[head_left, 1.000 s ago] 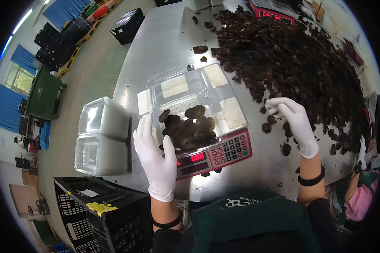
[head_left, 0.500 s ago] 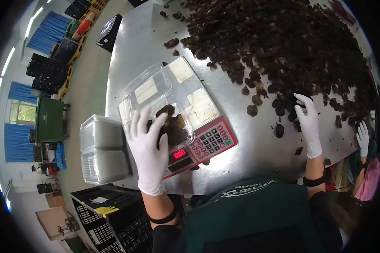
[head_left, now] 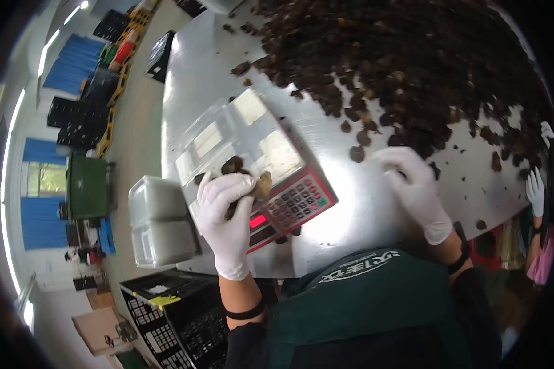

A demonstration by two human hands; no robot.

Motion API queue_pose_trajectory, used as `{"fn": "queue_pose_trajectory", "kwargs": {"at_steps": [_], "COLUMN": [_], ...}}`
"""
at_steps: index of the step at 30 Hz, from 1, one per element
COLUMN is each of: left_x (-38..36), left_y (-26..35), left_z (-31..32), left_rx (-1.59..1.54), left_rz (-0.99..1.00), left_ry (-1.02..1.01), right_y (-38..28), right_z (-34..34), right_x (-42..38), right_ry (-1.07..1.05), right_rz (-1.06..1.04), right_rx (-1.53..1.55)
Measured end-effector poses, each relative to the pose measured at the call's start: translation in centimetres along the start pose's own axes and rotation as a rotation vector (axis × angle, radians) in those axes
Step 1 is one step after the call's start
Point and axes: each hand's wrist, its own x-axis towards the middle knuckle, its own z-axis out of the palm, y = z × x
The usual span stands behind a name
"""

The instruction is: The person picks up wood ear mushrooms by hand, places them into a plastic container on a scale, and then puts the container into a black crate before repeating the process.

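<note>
My white-gloved left hand (head_left: 223, 212) is over a clear plastic clamshell box (head_left: 218, 120) on the scale. Its fingers are curled and closed on a light-brown mushroom piece (head_left: 263, 186) at the fingertips. Other dark mushroom pieces (head_left: 232, 165) lie in the box, partly hidden by the hand. The scale (head_left: 301, 200) has a red keypad edge and a lit red display, too blurred to read. My gloved right hand (head_left: 415, 187) hovers over the metal table beside the mushroom pile (head_left: 375, 67). Its fingers are bent but apart from the thumb, with nothing visible between them.
Stacked clear boxes (head_left: 160, 221) stand at the table's left edge, above black crates (head_left: 172, 313). A co-worker's gloved hand (head_left: 535, 192) is at the far right. Loose mushroom pieces dot the metal table (head_left: 326, 141). A green bin (head_left: 87, 187) stands across the floor.
My left hand has gone from spread fingers to closed ones at the box. My right hand has moved left, away from the pile's lower edge, with its fingers now bent.
</note>
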Motion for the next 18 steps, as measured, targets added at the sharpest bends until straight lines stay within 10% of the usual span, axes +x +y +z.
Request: {"fn": "queue_pose_trajectory", "kwargs": {"at_steps": [6, 18], "left_x": [-3.5, -10.5], "left_y": [7.5, 5.6], "left_z": [8.0, 12.1], "left_rx": [-0.202, -0.272], "left_rz": [0.305, 0.241], "left_ry": [-0.425, -0.697], "right_y": [-3.0, 0.3], "right_z": [0.1, -19.2], "right_x": [-3.2, -14.2], "right_ry": [-0.378, -0.19], "right_rz": [0.553, 0.581], "right_rx": [0.695, -0.373]}}
